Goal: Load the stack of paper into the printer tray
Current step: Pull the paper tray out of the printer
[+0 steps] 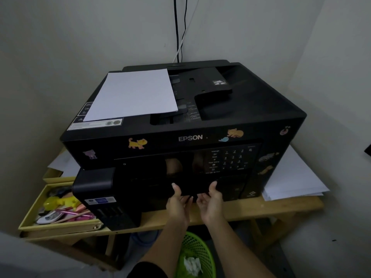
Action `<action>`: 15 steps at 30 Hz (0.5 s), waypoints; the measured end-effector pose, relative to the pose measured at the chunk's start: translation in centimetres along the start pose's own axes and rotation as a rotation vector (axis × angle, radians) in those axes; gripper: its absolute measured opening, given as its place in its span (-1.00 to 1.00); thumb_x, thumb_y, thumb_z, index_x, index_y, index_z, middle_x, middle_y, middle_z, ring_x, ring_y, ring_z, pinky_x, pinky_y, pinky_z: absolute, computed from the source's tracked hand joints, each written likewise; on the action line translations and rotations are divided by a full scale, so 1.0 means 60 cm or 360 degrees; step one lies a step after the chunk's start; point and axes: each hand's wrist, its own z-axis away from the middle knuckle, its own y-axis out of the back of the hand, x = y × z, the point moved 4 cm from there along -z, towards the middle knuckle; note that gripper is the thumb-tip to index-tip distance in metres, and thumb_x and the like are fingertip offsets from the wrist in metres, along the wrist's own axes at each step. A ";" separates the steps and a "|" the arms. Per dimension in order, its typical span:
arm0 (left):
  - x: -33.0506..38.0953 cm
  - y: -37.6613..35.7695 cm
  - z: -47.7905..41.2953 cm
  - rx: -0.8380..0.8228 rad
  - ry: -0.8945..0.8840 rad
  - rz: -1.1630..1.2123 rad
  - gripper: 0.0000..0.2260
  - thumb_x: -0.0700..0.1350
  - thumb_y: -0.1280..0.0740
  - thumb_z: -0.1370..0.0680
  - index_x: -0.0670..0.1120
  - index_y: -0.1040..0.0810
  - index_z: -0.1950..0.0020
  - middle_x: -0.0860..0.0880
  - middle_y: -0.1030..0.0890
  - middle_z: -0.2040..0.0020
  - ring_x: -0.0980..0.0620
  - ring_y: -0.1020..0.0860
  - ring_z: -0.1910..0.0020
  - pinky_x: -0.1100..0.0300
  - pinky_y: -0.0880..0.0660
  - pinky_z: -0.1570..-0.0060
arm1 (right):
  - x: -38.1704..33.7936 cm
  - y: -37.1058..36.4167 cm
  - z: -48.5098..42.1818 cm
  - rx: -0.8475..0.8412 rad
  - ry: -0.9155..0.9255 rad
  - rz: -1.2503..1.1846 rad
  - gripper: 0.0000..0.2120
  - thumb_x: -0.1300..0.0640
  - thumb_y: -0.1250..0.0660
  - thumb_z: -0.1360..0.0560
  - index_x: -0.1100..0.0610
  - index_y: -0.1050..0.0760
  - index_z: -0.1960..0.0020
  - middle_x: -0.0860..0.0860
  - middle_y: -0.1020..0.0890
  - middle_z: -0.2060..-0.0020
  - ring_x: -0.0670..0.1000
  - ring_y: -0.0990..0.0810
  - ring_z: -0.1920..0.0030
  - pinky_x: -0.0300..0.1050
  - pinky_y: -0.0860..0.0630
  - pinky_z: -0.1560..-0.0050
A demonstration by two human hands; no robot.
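Left hand point(178, 204) and right hand point(211, 201) clasp the printer tray point(193, 187) by its front. Next, probably pull it out; paper stack point(132, 95) waits above.

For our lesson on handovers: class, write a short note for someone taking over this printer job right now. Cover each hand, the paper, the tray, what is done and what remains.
Left hand and right hand: both grip the front of the printer tray, thumbs on top.
Stack of paper: lying on top of the printer, left side.
Done: nothing loaded.
Left: pull the tray open, load the paper, close it.
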 end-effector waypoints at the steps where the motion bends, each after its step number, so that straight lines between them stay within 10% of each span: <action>1: -0.003 0.001 0.002 0.0033 0.0005 -0.0007 -0.47 0.17 -0.26 -0.53 -0.26 -0.50 -0.26 -0.19 -0.62 -0.14 -0.09 -0.59 -0.11 0.13 -0.53 -0.03 | 0.004 0.001 0.001 0.0043 0.0009 0.0024 -0.54 -0.13 -0.26 -0.50 0.23 -0.50 -0.18 0.13 -0.63 0.10 0.03 -0.58 0.19 -0.15 -0.47 0.17; 7: -0.030 0.023 0.026 0.0309 0.0066 -0.0079 -0.47 0.23 -0.34 -0.46 -0.26 -0.58 -0.05 -0.21 -0.65 -0.01 -0.23 -0.63 -0.01 -0.12 -0.57 -0.10 | 0.019 0.025 0.027 0.0367 -0.0133 0.0346 -0.39 -0.24 -0.38 -0.37 0.23 -0.52 -0.16 0.12 -0.59 0.12 -0.01 -0.49 0.39 -0.20 -0.39 0.46; 12: -0.025 0.049 0.066 0.0457 0.0126 -0.0962 -0.48 0.28 -0.15 -0.54 -0.19 -0.54 0.10 -0.21 -0.59 0.13 -0.16 -0.58 0.19 0.05 -0.52 0.22 | 0.004 0.041 0.067 0.0986 0.0072 0.0746 -0.23 -0.16 -0.44 -0.36 0.28 -0.29 -0.36 0.23 -0.48 -0.22 0.23 -0.51 -0.15 0.09 -0.51 -0.07; 15: 0.007 0.046 0.078 0.0295 -0.0541 -0.1855 -0.61 0.11 -0.17 -0.60 -0.18 -0.46 0.21 -0.14 -0.56 0.26 -0.03 -0.49 0.36 0.14 -0.41 0.33 | -0.026 0.022 0.094 0.1174 0.0588 0.1625 -0.18 -0.08 -0.44 -0.38 0.22 -0.10 -0.43 0.27 -0.19 -0.37 0.31 -0.25 -0.31 0.20 -0.38 -0.25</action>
